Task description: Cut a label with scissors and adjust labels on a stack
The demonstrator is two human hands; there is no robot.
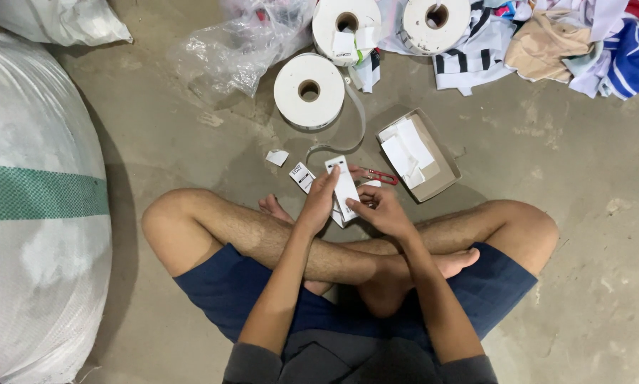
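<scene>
I see my left hand (321, 201) and right hand (376, 206) both pinching a small stack of white labels (344, 186) (red scissors (378, 175) lie just beside).

Navy blue shorts, grey short-sleeved shirt, bare arms, bare feet

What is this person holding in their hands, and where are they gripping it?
A small stack of white labels. The left hand grips its left edge, fingers on top; the right hand pinches its lower right edge.
</scene>
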